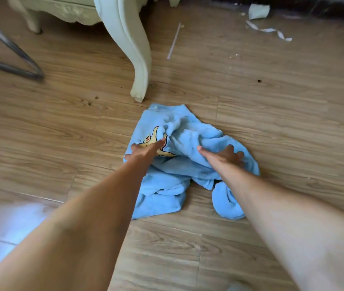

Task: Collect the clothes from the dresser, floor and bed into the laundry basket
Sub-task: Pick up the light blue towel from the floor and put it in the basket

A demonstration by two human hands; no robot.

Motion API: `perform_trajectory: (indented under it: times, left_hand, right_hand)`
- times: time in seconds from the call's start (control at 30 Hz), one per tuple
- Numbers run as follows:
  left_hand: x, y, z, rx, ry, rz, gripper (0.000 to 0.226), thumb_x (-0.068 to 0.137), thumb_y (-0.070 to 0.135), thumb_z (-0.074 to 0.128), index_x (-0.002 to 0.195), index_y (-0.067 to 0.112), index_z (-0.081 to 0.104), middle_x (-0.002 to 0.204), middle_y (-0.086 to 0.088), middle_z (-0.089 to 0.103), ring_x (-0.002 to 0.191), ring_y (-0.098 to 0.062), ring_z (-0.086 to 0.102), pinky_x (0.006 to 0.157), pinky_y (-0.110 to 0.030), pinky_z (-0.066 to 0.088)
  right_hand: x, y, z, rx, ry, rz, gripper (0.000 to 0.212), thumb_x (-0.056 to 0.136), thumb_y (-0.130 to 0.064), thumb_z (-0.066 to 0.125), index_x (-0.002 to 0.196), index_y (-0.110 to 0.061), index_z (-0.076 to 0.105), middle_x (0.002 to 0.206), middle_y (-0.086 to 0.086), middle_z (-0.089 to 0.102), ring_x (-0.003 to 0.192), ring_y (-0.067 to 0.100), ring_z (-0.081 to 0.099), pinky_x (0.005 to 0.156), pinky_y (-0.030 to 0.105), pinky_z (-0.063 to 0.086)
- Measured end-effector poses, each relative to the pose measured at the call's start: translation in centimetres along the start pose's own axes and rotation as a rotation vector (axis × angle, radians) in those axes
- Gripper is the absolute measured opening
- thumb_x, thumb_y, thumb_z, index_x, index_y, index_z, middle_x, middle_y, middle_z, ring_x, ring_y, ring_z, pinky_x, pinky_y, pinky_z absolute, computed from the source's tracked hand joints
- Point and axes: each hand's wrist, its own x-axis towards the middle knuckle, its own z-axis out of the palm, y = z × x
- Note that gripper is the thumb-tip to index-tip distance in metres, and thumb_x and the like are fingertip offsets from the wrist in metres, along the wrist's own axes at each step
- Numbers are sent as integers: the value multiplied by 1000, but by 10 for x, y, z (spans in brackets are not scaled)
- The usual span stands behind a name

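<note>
Head view gives me both bare arms reaching down to a light blue garment [188,164] crumpled on the wooden floor [62,133], just near of a cream furniture leg [134,59]. My left hand [146,149] lies on the garment's left part by a yellow cartoon print [156,135], fingers extended and close together. My right hand [223,154] presses on the right part with fingers spread. Neither pinches cloth that I can see. White scraps [267,30] lie far right.
</note>
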Motion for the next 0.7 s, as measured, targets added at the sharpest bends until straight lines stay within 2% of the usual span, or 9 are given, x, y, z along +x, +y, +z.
perform_trajectory:
  times: [0.17,0.27,0.33,0.4,0.43,0.5,0.57,0.63,0.7]
  left_hand:
    - [34,-7,12,-96,-35,-75,131,46,79,70,153,33,9,161,-8,16,143,-44,20,103,-73,25]
    - [46,-11,14,-205,-65,-144,133,46,77,73,154,33,10,163,-7,13,145,-47,17,100,-82,14]
    - [51,-15,17,-237,-149,-182,129,45,76,74,153,29,21,162,-9,20,144,-47,20,101,-82,12]
    - [49,-18,19,-306,-326,-196,111,47,73,74,143,23,46,152,-13,41,136,-45,37,105,-76,18]
    - [48,-18,19,-376,-426,-175,98,49,70,75,132,21,59,141,-14,55,127,-42,50,106,-71,26]
    - [41,-16,17,-525,-537,-66,71,58,63,74,112,17,73,120,-13,69,110,-35,64,105,-56,42]
    - [30,-9,10,-635,-579,62,55,73,56,68,110,16,72,110,-13,70,104,-31,66,101,-42,50]
    - [12,-2,-3,-703,-620,136,48,82,53,61,110,14,71,101,-11,72,98,-28,68,94,-37,52]
    - [-14,6,-19,-774,-652,170,45,86,52,56,102,13,74,95,-11,74,96,-27,68,97,-38,49]
  right_hand:
    - [31,10,20,29,28,95,145,36,-88,64,154,-30,1,161,13,12,148,41,10,113,61,23]
    - [41,10,41,250,-42,97,151,42,-81,73,155,-21,-8,159,18,26,145,39,27,115,55,25]
    - [43,5,60,506,-137,72,141,45,-73,80,155,-15,15,154,12,38,138,33,43,112,45,34]
    - [41,-4,74,768,-435,110,122,34,-75,82,138,-20,53,138,6,60,120,28,61,103,42,46]
    - [38,-9,77,852,-595,106,108,36,-74,83,127,-19,64,127,8,68,114,27,66,101,43,49]
    - [27,-17,73,986,-778,73,83,60,-65,78,123,-13,69,122,14,70,116,27,65,104,41,48]
    - [17,-20,61,1054,-824,7,62,76,-57,68,116,-10,72,112,16,74,109,26,67,98,38,51]
    - [3,-21,42,1108,-854,-18,48,84,-54,58,98,-10,74,93,13,77,95,24,68,88,35,52]
    - [-19,-23,22,1129,-882,-47,45,89,-49,51,96,-11,74,95,10,76,94,21,68,88,31,52]
